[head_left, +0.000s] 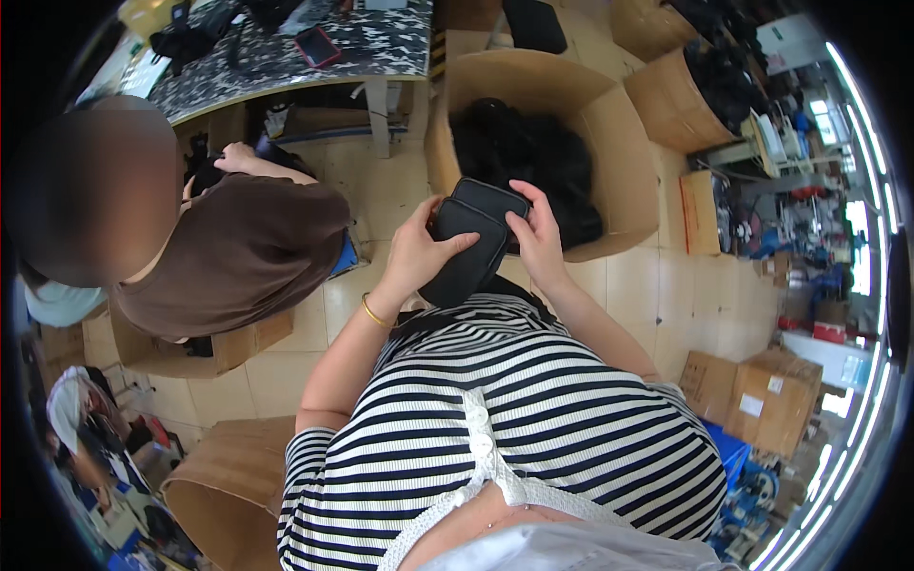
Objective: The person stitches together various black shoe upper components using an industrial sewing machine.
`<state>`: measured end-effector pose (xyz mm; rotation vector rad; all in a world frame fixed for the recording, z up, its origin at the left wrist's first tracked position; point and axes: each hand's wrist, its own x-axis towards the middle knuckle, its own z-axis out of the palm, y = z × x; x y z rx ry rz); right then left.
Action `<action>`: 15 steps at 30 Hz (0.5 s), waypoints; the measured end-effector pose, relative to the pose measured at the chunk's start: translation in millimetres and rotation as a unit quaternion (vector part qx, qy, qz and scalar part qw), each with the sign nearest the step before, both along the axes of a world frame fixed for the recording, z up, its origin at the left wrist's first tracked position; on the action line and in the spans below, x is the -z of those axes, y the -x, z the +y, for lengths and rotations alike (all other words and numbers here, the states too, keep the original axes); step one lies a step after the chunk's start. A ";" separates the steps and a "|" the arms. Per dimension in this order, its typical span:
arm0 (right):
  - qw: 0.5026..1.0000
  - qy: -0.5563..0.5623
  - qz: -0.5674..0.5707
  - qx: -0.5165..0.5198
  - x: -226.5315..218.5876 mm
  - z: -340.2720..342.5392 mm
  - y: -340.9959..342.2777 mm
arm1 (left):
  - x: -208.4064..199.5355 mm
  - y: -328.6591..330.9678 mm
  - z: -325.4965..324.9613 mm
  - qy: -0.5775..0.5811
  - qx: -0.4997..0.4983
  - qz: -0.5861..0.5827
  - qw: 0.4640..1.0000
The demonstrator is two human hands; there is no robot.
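Between my two hands is a black pouch [465, 249] with piped edges, held in front of my waist. My left hand [419, 249] grips its left side, the thumb lying across the face. At the upper right corner my right hand [536, 231] pinches the edge between thumb and fingers. Just beyond the pouch stands a large open cardboard box [624, 143] with a heap of black items [533, 157] inside; their exact kind is hard to make out.
On the left a co-worker in a brown top [243, 252] sits at a camouflage-patterned table [381, 43], where a phone [317, 48] lies. Another filled cardboard box [671, 105] stands at the far right. Closed cartons [776, 400] are at the right, an open carton [228, 485] at the near left.
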<state>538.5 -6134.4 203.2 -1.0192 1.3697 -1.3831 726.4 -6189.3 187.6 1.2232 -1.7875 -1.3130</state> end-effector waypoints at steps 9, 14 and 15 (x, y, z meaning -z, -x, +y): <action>0.994 0.005 0.027 -0.110 19.4 -21.9 -17.2 | 14.7 -11.8 -3.9 -0.144 -0.126 0.131 0.973; 0.993 -0.023 0.068 -0.096 22.6 -30.3 -9.3 | 21.0 11.2 -0.7 -0.049 -0.099 -0.003 0.994; 0.989 0.028 0.114 -0.089 22.6 -33.9 -6.2 | 27.7 17.6 -2.1 -0.050 -0.100 -0.004 0.994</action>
